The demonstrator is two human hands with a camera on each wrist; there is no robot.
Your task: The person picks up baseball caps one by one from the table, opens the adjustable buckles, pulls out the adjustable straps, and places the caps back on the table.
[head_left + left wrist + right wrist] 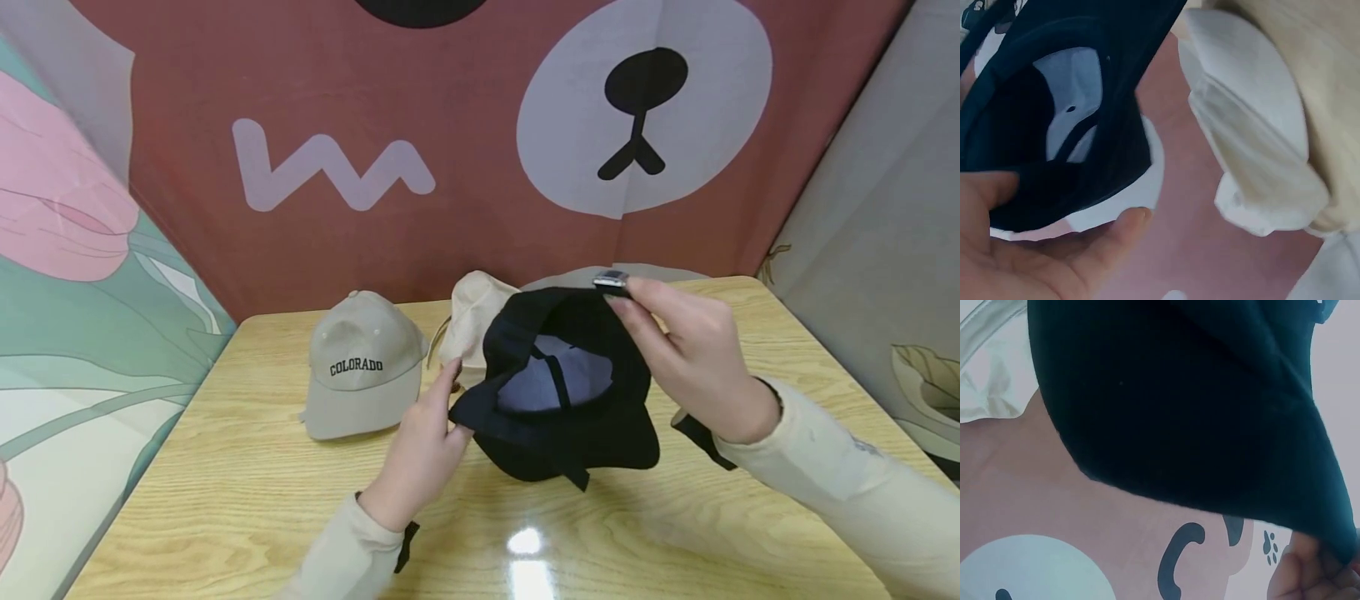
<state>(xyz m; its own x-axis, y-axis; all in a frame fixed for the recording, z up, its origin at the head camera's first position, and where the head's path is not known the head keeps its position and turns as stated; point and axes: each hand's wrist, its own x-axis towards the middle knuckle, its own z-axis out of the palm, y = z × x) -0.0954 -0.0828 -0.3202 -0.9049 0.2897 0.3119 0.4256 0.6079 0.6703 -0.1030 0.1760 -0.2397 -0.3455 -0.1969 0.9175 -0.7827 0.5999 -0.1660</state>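
Note:
A black cap (pixel 607 437) is held up over the table with its grey-lined inside facing me. My left hand (pixel 423 442) pinches its left edge, thumb on one side and fingers on the other, as the left wrist view shows with the cap's dark fabric (pixel 1129 144). At the upper right, my right hand (pixel 701 358) pinches the cap's strap by a silvery metal buckle (pixel 611 280). In the right wrist view the black fabric (pixel 1179 419) fills most of the picture, and the right hand's fingers (pixel 1304 572) show at the lower right corner.
On the wooden table (pixel 247 500) at the left sits a beige cap (pixel 367 342) lettered COLORADO. A cream cap (pixel 476 312) stands behind the black one, partly hidden by it. A brown printed cloth (pixel 420 233) hangs behind the table.

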